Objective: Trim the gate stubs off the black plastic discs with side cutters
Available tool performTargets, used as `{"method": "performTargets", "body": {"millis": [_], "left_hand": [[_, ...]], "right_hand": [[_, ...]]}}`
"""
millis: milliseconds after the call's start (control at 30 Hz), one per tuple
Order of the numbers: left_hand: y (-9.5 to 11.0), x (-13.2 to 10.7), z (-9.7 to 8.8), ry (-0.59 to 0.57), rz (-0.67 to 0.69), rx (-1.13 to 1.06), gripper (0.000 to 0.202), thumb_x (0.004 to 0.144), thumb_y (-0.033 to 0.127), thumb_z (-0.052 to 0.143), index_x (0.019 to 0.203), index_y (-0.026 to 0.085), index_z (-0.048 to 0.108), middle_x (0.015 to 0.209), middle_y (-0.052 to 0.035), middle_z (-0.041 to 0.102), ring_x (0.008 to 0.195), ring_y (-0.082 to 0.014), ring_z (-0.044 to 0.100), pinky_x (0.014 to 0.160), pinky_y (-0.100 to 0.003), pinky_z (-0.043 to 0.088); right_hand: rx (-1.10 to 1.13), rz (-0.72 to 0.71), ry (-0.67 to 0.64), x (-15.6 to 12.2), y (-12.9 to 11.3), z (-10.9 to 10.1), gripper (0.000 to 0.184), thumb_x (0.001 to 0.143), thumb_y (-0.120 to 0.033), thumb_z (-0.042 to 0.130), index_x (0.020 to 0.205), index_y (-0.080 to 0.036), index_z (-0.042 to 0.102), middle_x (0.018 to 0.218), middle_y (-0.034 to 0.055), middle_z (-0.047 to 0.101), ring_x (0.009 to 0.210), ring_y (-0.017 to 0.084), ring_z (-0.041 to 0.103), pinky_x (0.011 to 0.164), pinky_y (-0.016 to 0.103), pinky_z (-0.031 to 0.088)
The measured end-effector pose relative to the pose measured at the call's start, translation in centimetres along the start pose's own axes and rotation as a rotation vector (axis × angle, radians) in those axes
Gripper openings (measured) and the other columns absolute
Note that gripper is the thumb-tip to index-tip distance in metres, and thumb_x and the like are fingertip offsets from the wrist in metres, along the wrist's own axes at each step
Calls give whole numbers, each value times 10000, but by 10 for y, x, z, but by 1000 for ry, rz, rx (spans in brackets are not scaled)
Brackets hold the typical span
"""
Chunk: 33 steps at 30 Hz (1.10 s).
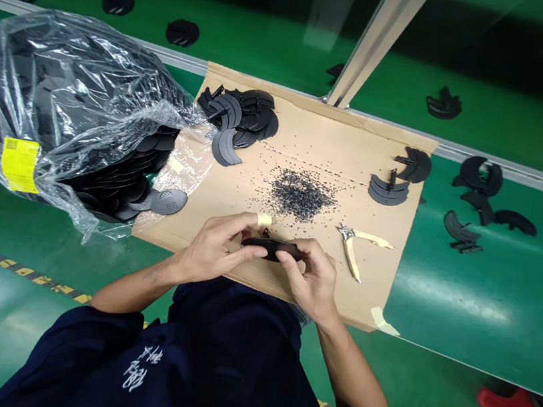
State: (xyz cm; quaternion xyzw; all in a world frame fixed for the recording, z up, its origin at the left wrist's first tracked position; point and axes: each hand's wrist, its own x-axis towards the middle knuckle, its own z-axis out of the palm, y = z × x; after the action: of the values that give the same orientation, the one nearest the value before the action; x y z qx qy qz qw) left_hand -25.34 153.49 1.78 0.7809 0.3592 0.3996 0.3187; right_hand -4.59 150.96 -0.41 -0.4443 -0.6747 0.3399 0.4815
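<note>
Both my hands grip a dark, thin, rounded plastic part [271, 249] above the cardboard's near edge. My left hand [218, 243] pinches its left end, with yellow tape round one fingertip. On the other end, my right hand [312, 275] closes with thumb in front and fingers behind. Just beyond lies a heap of small black plastic bits [303, 194] on the cardboard sheet [255, 174]. Cutting pliers [354, 245] with pale wrapped handles rest open, to the right of my right hand. The part's far side is mostly hidden.
At left, a clear plastic bag [80, 89] with a yellow label spills round black discs [116, 188]. A pile of curved black parts [243, 115] lies at the cardboard's back left. More curved parts [388, 192] lie at right. A metal post [379, 43] rises behind.
</note>
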Motion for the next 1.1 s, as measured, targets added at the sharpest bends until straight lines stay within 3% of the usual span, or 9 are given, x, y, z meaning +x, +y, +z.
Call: {"method": "performTargets", "body": {"millis": [67, 167, 400, 633, 800, 967, 1100], "left_hand": [[0, 1, 0, 64, 46, -50, 322, 973, 389, 705, 1206, 168, 697, 916, -54, 746, 770, -132, 665, 713, -241, 563], [0, 2, 1, 64, 76, -97, 309, 937, 404, 742, 1135, 166, 732, 969, -77, 747, 886, -161, 681, 794, -277, 576], [4, 5, -1, 14, 211, -75, 313, 971, 292, 705, 1250, 152, 690, 1020, -106, 724, 938, -175, 697, 810, -284, 602], [5, 5, -2, -63, 264, -23, 345, 1027, 234, 597, 1359, 142, 613, 1056, -150, 738, 960, -217, 697, 834, -365, 610], [1, 4, -3, -56, 306, -39, 369, 993, 163, 637, 1361, 148, 616, 1062, -149, 759, 971, -212, 716, 835, -363, 618], [2, 2, -2, -33, 299, -57, 296, 967, 173, 692, 1262, 184, 677, 1026, -117, 786, 915, -191, 742, 800, -337, 630], [3, 1, 0, -20, 286, -50, 250, 981, 201, 682, 1230, 189, 694, 1022, -107, 791, 900, -183, 745, 785, -331, 628]], "right_hand": [[-4, -90, 28, -4, 2, 4, 53, 993, -273, 663, 1000, -230, 632, 809, -4, 701, 661, 134, 663, 614, 243, 545], [-13, -205, 36, -6, 5, 7, 104, 979, -202, 668, 1073, -236, 642, 926, 27, 769, 775, 160, 747, 695, 261, 616], [-59, -359, 15, -7, 11, 7, 176, 1023, -175, 573, 1190, -218, 607, 1048, 94, 781, 927, 200, 784, 768, 311, 673], [-148, -376, 21, -4, 5, 6, 221, 952, -111, 659, 1151, -201, 626, 969, 73, 781, 820, 173, 773, 753, 261, 651], [-192, -381, -26, -5, 3, 2, 297, 950, -69, 586, 1204, -215, 634, 973, 67, 787, 827, 192, 773, 738, 286, 644], [-212, -322, -120, -8, -4, -5, 289, 956, -68, 560, 1181, -232, 637, 976, 63, 786, 824, 198, 768, 741, 299, 645], [-188, -300, -117, -8, -5, -6, 225, 973, -105, 582, 1145, -233, 650, 936, 52, 780, 792, 187, 760, 723, 284, 636]]}}
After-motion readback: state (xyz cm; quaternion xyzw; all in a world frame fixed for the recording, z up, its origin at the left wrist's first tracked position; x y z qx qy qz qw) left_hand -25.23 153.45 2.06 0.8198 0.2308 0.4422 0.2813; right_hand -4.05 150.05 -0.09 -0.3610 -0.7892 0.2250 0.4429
